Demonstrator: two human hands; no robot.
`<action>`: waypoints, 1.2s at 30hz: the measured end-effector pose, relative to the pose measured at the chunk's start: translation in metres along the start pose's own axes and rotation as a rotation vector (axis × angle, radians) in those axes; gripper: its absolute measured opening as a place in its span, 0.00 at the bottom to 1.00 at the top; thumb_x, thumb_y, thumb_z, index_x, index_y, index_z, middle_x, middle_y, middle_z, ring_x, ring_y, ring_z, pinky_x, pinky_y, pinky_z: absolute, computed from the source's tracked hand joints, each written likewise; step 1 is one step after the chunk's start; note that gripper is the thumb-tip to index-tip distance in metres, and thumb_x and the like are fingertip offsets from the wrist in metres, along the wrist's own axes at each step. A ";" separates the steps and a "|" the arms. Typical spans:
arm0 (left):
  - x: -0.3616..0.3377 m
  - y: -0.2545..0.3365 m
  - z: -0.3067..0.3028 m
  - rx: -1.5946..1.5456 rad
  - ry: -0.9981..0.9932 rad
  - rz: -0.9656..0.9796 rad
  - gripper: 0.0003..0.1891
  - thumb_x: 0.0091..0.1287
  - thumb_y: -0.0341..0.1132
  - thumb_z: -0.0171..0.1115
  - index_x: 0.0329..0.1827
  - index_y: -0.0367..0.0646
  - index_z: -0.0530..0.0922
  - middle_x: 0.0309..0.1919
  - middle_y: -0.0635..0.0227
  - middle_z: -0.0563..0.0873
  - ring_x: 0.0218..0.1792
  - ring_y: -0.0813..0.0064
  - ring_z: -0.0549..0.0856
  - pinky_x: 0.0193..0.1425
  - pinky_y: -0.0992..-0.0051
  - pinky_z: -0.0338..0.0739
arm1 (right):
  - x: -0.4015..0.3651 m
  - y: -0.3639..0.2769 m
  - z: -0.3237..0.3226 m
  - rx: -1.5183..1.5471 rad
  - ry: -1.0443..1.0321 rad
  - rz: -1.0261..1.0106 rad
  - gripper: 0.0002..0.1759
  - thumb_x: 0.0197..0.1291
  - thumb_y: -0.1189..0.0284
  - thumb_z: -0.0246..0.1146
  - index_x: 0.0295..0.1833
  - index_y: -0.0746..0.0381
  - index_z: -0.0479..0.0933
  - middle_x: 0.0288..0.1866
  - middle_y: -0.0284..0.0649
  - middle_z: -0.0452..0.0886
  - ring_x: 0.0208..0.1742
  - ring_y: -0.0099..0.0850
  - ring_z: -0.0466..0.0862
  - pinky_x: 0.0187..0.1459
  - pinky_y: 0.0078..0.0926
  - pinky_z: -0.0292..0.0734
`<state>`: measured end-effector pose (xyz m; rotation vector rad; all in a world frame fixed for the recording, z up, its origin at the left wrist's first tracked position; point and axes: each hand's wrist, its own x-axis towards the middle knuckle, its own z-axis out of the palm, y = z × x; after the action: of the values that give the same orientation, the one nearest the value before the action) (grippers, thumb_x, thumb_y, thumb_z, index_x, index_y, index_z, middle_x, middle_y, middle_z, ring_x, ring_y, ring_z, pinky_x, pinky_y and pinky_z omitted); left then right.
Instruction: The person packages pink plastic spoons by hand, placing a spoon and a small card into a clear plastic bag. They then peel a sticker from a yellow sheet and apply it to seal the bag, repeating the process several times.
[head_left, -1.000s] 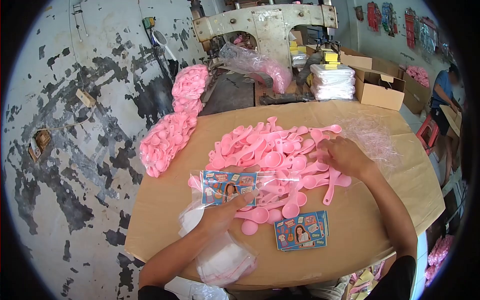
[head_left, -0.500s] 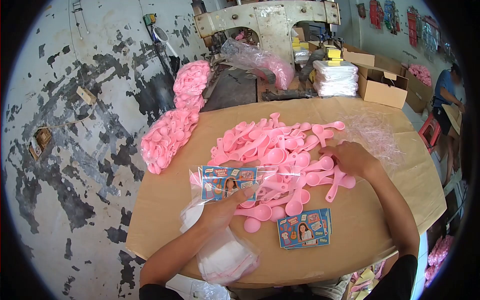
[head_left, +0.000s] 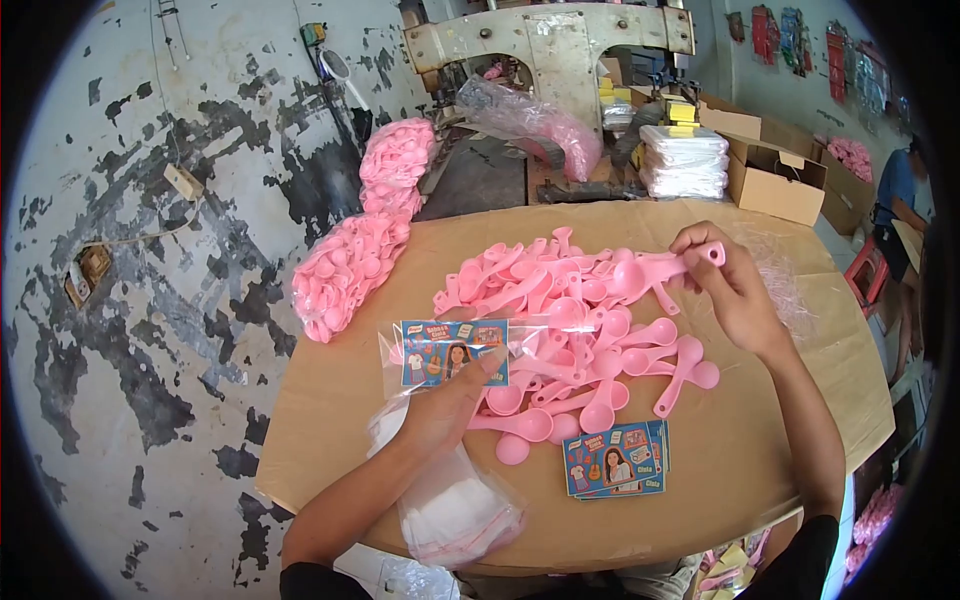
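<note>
Head view: left hand (head_left: 447,402) grips glossy clear bag (head_left: 455,345); right hand (head_left: 738,290) pinches rounded spoon (head_left: 650,271).

A pink plastic spoon (head_left: 636,278), with a round bowl and a holed handle, is held by its handle in the right hand (head_left: 703,262), the bowl toward the heap. The loose pink spoons (head_left: 566,310) lie jumbled on the worktop (head_left: 720,430). A clear bag (head_left: 545,325) with a blue printed card (head_left: 450,352) inside is in the left hand (head_left: 450,400).
</note>
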<state>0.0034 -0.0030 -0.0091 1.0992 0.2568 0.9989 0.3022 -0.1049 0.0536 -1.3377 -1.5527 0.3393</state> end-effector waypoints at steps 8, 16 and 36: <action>0.001 -0.001 -0.008 -0.127 0.001 -0.027 0.28 0.68 0.29 0.62 0.67 0.55 0.62 0.69 0.53 0.69 0.69 0.57 0.71 0.71 0.60 0.71 | -0.020 -0.013 0.033 0.269 -0.186 -0.024 0.09 0.73 0.72 0.54 0.51 0.64 0.74 0.43 0.32 0.76 0.37 0.18 0.74 0.40 0.19 0.70; -0.009 -0.001 0.011 -0.039 -0.064 -0.114 0.29 0.66 0.27 0.64 0.67 0.54 0.61 0.68 0.54 0.69 0.69 0.60 0.71 0.70 0.62 0.71 | -0.035 -0.038 0.086 0.424 -0.213 0.047 0.13 0.75 0.68 0.49 0.56 0.62 0.73 0.43 0.32 0.76 0.42 0.19 0.75 0.44 0.23 0.73; -0.005 0.003 0.012 -0.022 0.049 -0.055 0.25 0.67 0.24 0.63 0.64 0.42 0.64 0.56 0.57 0.80 0.60 0.68 0.80 0.67 0.69 0.74 | -0.005 0.004 -0.052 -0.358 -0.053 0.064 0.12 0.65 0.76 0.55 0.51 0.67 0.78 0.45 0.42 0.84 0.44 0.29 0.83 0.47 0.29 0.79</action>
<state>0.0062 -0.0141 -0.0029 1.0437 0.3137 0.9787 0.3458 -0.1279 0.0714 -1.6677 -1.6709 0.1391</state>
